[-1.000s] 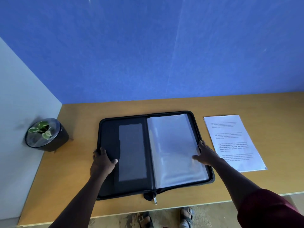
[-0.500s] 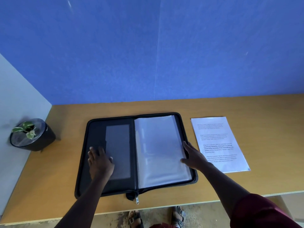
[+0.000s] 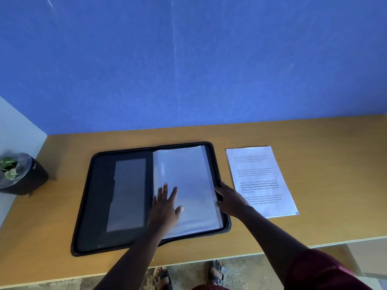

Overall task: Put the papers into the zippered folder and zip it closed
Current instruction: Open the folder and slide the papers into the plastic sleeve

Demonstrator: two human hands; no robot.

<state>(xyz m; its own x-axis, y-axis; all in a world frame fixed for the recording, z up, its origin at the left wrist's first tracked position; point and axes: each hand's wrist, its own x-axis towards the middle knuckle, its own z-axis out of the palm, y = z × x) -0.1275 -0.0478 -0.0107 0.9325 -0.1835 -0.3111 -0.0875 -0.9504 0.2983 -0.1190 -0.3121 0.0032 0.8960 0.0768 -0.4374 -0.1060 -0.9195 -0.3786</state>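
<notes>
We are pressing the flat left hand on the clear sleeves of the zippered folder; right hand, fingers curling at their edge, should be lifting 1 sleeve so the papers slide in.

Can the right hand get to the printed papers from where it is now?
Probably yes. The right hand rests at the open folder's right edge, and the papers lie flat on the table just beside it, with nothing between them.
</notes>
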